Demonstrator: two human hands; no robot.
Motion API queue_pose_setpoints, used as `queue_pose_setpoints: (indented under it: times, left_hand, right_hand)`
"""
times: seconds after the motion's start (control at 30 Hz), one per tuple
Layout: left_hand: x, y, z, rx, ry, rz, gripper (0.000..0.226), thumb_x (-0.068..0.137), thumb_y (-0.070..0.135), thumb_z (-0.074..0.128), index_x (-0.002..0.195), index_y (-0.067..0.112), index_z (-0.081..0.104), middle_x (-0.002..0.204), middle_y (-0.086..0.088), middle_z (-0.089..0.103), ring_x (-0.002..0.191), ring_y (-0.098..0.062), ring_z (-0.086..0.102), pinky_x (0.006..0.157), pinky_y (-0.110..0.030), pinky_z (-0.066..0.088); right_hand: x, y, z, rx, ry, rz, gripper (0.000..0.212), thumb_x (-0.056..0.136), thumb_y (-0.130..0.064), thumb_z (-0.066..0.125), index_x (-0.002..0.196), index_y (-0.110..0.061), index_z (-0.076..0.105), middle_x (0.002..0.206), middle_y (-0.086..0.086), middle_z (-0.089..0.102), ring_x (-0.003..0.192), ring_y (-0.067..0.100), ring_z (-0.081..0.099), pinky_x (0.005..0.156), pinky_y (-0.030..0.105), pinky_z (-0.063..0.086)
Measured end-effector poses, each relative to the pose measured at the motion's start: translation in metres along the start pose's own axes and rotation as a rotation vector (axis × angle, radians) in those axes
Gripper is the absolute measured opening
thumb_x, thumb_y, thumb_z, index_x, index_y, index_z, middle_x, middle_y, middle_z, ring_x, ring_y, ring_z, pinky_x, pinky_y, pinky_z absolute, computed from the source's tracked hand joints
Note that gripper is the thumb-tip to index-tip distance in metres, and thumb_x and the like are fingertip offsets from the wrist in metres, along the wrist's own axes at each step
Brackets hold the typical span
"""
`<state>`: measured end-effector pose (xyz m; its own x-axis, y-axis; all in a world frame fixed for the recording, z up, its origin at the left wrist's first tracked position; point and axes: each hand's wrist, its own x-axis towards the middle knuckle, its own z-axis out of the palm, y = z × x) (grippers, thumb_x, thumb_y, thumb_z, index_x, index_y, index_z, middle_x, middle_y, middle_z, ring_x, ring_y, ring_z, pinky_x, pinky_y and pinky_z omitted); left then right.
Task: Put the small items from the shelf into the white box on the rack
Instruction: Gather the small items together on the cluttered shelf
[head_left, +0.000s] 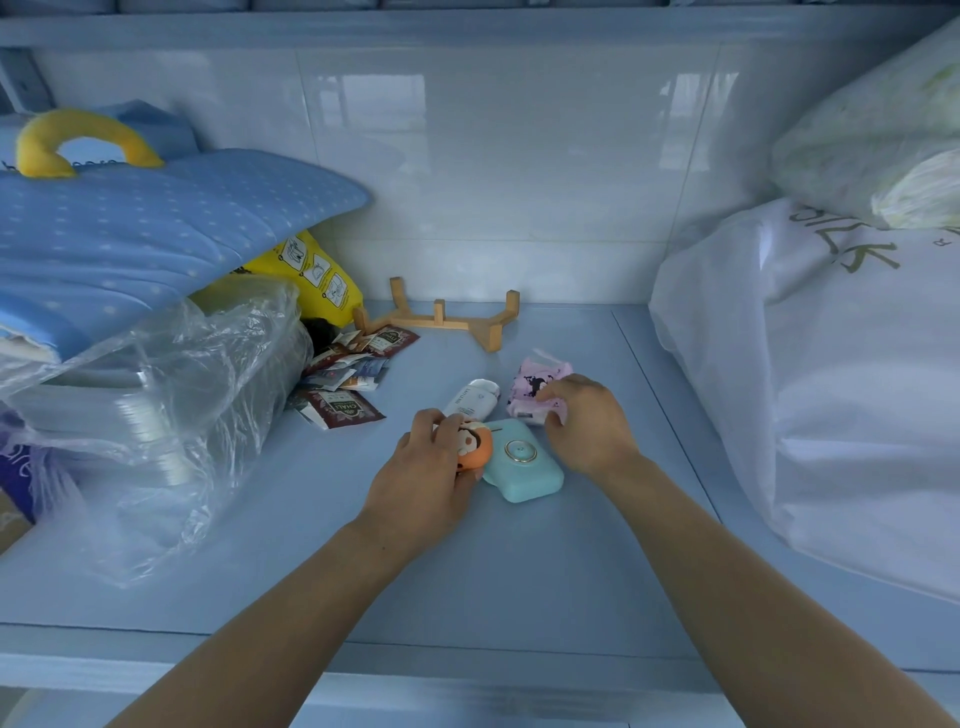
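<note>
- A folded blue dotted blanket (130, 234) with a yellow plush handle (78, 140) lies at the far left of the pale blue shelf (311, 571), resting on a stack of clear containers inside a crinkled plastic bag (156, 405).
- A yellow printed pouch (317, 275) is wedged under the blanket's edge, against the tiled wall.
- Loose tea sachets (348, 379) are scattered just beside the plastic bag, dark red ones among them.
- A wooden rack (447, 317) sits behind them, near the wall.
- The left hand (431, 478) has its fingers curled around a small orange figure toy (475, 447), holding it just off the left edge of a mint-green case.
- A white tube-like bottle (475, 397) lies just behind that toy.
- The mint-green case (524, 462), with a round ring on its lid, lies flat on the shelf between the two hands.
- The right hand (587, 421) has its fingers closed on a pink printed packet (537, 389), which is touching the shelf.
- White fabric-wrapped bundles (831, 364) fill the right side, stacked two high.
</note>
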<state>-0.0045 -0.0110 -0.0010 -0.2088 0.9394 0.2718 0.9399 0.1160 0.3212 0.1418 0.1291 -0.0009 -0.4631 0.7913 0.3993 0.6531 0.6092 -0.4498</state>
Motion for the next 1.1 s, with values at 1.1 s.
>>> queue_pose_setpoints:
  times: [1.1]
  left_hand:
    - [0.099,-0.012,0.014,-0.096,-0.337,-0.002,0.037,0.086,0.026,0.047,0.122,0.024,0.049,0.126,-0.013,0.042,0.112,-0.034,0.048,0.091,-0.040,0.044]
  right_hand:
    - [0.016,-0.025,0.016,-0.029,-0.066,0.222,0.017,0.085,-0.013,0.055,0.089,-0.005,0.069,0.103,0.016,0.064,0.093,0.029,0.054,0.072,0.031,0.046]
